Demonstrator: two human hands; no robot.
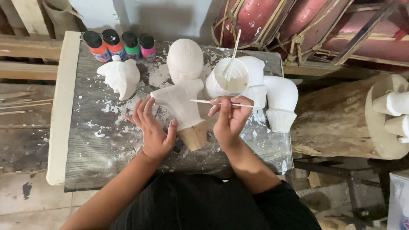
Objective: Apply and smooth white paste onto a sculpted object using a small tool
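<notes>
A white-painted puppet torso with a bare wooden base lies on the paint-spattered table. My left hand is open, palm up, its thumb against the torso's lower left side. My right hand pinches a thin white-coated paintbrush whose tip points left toward the torso's shoulder. A white head stands just behind the torso. A cup of white paint with a stick in it sits behind my right hand.
Several paint bottles with black caps stand at the table's back left. Another white carved piece lies at the left, more white parts at the right. A log stump and red drums are beyond.
</notes>
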